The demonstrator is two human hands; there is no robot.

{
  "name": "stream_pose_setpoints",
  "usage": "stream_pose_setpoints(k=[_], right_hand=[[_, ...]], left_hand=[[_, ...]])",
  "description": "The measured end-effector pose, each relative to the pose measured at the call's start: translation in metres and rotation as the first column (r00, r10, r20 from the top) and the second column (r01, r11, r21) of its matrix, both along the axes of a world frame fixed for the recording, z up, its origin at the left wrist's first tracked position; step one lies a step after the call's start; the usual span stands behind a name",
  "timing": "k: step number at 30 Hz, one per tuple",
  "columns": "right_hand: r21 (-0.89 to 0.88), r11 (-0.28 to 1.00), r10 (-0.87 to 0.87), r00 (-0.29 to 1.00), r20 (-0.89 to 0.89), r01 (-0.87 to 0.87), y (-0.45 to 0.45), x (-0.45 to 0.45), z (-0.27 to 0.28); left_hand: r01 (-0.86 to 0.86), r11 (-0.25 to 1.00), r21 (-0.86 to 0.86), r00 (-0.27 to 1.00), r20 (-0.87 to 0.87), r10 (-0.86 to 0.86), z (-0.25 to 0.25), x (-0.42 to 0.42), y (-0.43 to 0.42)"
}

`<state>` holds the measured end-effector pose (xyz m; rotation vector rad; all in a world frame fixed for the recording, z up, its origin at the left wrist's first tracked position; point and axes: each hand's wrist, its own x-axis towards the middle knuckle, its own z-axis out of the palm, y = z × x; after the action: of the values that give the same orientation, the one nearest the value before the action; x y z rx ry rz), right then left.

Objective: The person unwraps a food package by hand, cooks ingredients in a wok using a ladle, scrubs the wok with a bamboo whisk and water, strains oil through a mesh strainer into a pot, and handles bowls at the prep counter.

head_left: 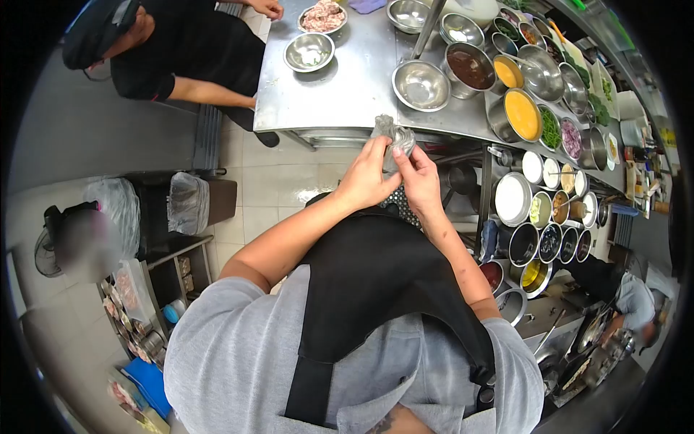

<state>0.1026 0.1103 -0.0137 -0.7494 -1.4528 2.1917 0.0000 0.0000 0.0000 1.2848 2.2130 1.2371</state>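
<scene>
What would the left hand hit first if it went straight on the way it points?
Past the crumpled clear plastic it holds, the left hand would probably meet the near edge of the steel table, though depth is unclear.

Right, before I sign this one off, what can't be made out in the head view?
- Whether the crumpled plastic holds anything: its folds and the fingers of the left hand and right hand hide it.
- The full purple cloth: cut off by the top edge.
- What stands beside the fan: blurred.
- The food in the far-right pans: too small and distorted.
</scene>
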Motion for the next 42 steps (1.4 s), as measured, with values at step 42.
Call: stream_pose_setpoints(k=[42], right_hand=[[-0.55, 0.821, -0.174, 0.985, 0.017, 0.155, 0.036, 0.022, -0.078]], left_hand=[[-0.659, 0.696, -0.285, 0.509, 0.514, 0.691, -0.12, -0.084, -0.037]])
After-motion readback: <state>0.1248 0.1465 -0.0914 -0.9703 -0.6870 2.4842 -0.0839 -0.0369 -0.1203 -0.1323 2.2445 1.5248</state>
